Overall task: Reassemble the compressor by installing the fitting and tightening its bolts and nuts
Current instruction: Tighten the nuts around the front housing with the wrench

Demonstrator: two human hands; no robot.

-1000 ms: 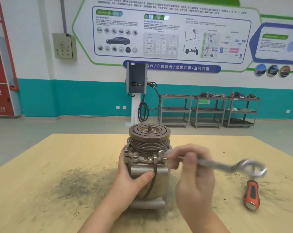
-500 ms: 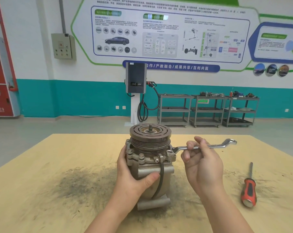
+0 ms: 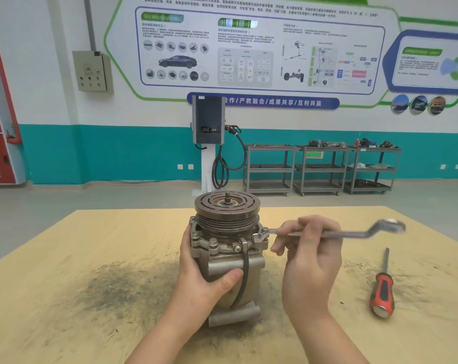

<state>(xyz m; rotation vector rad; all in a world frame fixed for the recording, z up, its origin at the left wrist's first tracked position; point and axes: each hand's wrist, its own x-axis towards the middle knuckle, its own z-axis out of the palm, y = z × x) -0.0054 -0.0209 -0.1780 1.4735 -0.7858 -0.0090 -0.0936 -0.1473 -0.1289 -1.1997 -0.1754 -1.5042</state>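
Compressor [image 3: 226,248], frame centre, on tabletop [image 3: 91,245]: left hand [image 3: 204,271] grips body; right hand [image 3: 309,256] grips wrench [image 3: 335,233] on flange bolt [image 3: 262,233].

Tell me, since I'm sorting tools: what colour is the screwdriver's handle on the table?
Red with black grip sections, on the screwdriver lying right of the compressor; head view.

one compressor [image 3: 226,248], one wrench [image 3: 335,232], one screwdriver [image 3: 382,290]
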